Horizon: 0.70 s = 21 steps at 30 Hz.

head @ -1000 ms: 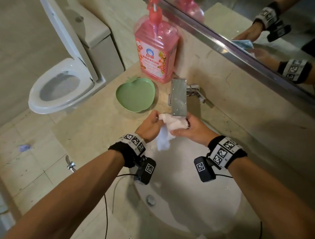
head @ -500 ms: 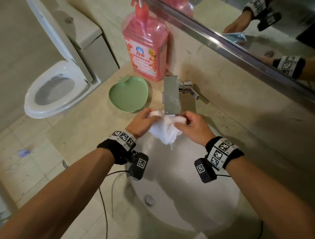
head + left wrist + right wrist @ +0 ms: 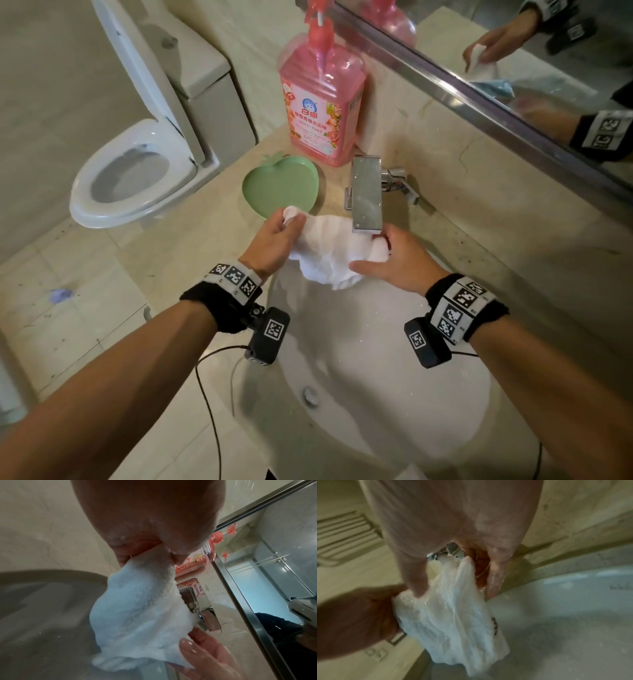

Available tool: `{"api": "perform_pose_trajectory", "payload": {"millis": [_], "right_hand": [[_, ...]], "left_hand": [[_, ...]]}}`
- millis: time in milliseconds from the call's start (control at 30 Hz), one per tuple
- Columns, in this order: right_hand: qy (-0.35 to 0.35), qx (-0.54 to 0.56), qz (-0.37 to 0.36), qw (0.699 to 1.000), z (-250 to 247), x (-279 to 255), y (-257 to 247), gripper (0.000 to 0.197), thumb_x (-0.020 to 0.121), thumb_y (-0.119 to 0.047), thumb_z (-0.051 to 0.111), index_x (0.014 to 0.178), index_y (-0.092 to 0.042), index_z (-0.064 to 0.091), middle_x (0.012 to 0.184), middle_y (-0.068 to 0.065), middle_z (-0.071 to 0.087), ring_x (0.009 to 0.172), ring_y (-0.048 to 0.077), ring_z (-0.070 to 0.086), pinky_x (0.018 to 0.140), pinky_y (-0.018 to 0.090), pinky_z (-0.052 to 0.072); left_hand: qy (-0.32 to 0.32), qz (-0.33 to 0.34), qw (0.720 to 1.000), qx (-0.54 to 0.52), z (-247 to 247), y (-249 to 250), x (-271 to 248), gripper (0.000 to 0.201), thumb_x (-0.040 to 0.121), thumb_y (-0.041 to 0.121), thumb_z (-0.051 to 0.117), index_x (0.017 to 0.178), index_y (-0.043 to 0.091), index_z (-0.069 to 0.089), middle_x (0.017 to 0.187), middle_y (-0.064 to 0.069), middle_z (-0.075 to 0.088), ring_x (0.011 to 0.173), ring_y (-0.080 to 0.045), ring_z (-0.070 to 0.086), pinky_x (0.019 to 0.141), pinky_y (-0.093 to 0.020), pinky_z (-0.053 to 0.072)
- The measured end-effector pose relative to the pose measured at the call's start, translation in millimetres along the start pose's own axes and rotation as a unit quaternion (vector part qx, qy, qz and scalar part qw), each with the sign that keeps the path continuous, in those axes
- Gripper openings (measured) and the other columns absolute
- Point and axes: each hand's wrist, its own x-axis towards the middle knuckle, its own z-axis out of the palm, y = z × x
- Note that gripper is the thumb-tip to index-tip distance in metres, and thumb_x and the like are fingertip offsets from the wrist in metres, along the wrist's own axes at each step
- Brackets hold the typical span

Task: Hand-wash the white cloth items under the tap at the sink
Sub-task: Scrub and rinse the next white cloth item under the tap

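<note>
White cloth (image 3: 330, 253), bunched a second ago, is now stretched under the tap (image 3: 366, 195), gripped by left hand (image 3: 274, 240) and right hand (image 3: 397, 263), exposing more fabric for rinsing.

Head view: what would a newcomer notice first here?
First, the wet white cloth stretched between left hand and right hand under the square chrome tap, above the white basin. Behind stands a tall pink pump bottle, beside a green apple-shaped dish.

A wet white cloth (image 3: 337, 250) hangs stretched and wrinkled at the centre of the head view, right beneath the chrome tap (image 3: 366, 197), above the pale sink (image 3: 376, 394) filling the lower middle; its loose bottom edge droops toward the basin.
</note>
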Motion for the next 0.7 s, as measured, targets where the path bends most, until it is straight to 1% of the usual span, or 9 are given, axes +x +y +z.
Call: {"api": "perform_pose_trajectory", "payload": {"millis": [100, 233, 267, 333, 400, 500, 567, 633, 700], "right_hand": [[0.029, -0.004, 0.021, 0.999, -0.6, 4.9, 6.8, 0.043, 0.078, -0.017, 0.083, 0.11, -0.021, 0.054, 0.104, -0.002, 0.064, 0.085, 0.011, 0.061, 0.061, 0.009, 0.04], [0.053, 0.046, 0.071, 0.995, -6.3, 6.2, 15.9, 0.046, 0.082, -0.002, 0.066, 0.125, -0.017, 0.061, 0.108, 0.001, 0.07, 0.083, 0.013, 0.065, 0.056, 0.005, 0.042], [0.051, 0.08, 0.086, 0.992, -6.6, 5.9, 17.8, 0.043, 0.083, -0.001, 0.063, 0.12, -0.02, 0.066, 0.103, 0.0, 0.073, 0.085, 0.016, 0.069, 0.059, 0.009, 0.047], [0.047, 0.147, 0.103, 0.983, -5.1, 4.9, 17.3, 0.042, 0.084, 0.004, 0.06, 0.105, -0.032, 0.07, 0.096, -0.003, 0.075, 0.091, 0.022, 0.072, 0.07, 0.026, 0.06], [0.052, 0.193, 0.11, 0.974, -2.2, 5.9, 15.3, 0.043, 0.084, 0.007, 0.062, 0.103, -0.031, 0.071, 0.099, 0.0, 0.075, 0.096, 0.026, 0.072, 0.083, 0.04, 0.061], [0.053, 0.239, 0.11, 0.963, 3.0, 9.1, 13.7, 0.038, 0.087, 0.006, 0.064, 0.114, -0.02, 0.072, 0.105, 0.001, 0.076, 0.102, 0.022, 0.072, 0.092, 0.044, 0.059], [0.047, 0.268, 0.097, 0.957, 8.8, 9.1, 11.8, 0.032, 0.09, 0.0, 0.066, 0.114, -0.02, 0.073, 0.104, -0.002, 0.077, 0.102, 0.019, 0.072, 0.091, 0.045, 0.058], [0.035, 0.291, 0.081, 0.953, 13.6, 7.0, 9.6, 0.024, 0.092, -0.011, 0.069, 0.113, -0.023, 0.075, 0.107, -0.004, 0.077, 0.104, 0.02, 0.072, 0.088, 0.045, 0.059], [0.023, 0.319, 0.063, 0.945, 17.3, 4.2, 8.2, 0.026, 0.089, -0.014, 0.074, 0.113, -0.021, 0.074, 0.109, 0.0, 0.077, 0.106, 0.023, 0.072, 0.089, 0.044, 0.058]], "left_hand": [[0.06, -0.011, 0.998, 0.025, -3.4, -2.7, -1.2, 0.031, 0.1, 0.036, 0.048, 0.11, 0.009, 0.06, 0.112, -0.013, 0.065, 0.108, -0.03, 0.061, 0.097, -0.053, 0.048], [0.08, -0.014, 0.996, 0.047, -1.6, -9.0, 0.3, 0.031, 0.098, 0.037, 0.048, 0.103, 0.008, 0.059, 0.099, -0.005, 0.062, 0.094, -0.021, 0.059, 0.094, -0.052, 0.049], [0.07, -0.012, 0.996, 0.055, 1.4, -10.3, 0.6, 0.031, 0.098, 0.039, 0.049, 0.102, 0.01, 0.059, 0.098, -0.004, 0.062, 0.092, -0.021, 0.058, 0.093, -0.051, 0.05], [0.04, 0.007, 0.996, 0.077, 11.3, -10.6, 0.6, 0.03, 0.097, 0.041, 0.05, 0.099, 0.013, 0.059, 0.093, -0.002, 0.062, 0.085, -0.019, 0.057, 0.086, -0.049, 0.05], [0.011, 0.036, 0.993, 0.116, 25.3, -6.0, 0.4, 0.031, 0.097, 0.044, 0.048, 0.092, 0.014, 0.058, 0.084, 0.002, 0.06, 0.076, -0.017, 0.055, 0.077, -0.043, 0.051], [-0.054, 0.092, 0.974, 0.202, 49.9, 2.7, -4.1, 0.037, 0.101, 0.052, 0.035, 0.084, 0.022, 0.051, 0.079, 0.006, 0.056, 0.07, -0.014, 0.051, 0.073, -0.04, 0.049], [-0.092, 0.118, 0.959, 0.24, 64.1, 4.9, -7.4, 0.042, 0.1, 0.059, 0.027, 0.1, 0.029, 0.057, 0.092, 0.008, 0.064, 0.079, -0.008, 0.058, 0.071, -0.032, 0.05], [-0.094, 0.133, 0.956, 0.243, 74.2, 4.5, -7.6, 0.042, 0.102, 0.052, 0.031, 0.116, 0.027, 0.061, 0.103, 0.008, 0.068, 0.086, 0.0, 0.06, 0.069, -0.021, 0.044], [-0.102, 0.104, 0.963, 0.226, 78.9, 1.7, -4.6, 0.036, 0.103, 0.039, 0.037, 0.119, 0.019, 0.062, 0.106, 0.001, 0.069, 0.089, -0.01, 0.063, 0.074, -0.024, 0.05]]}}
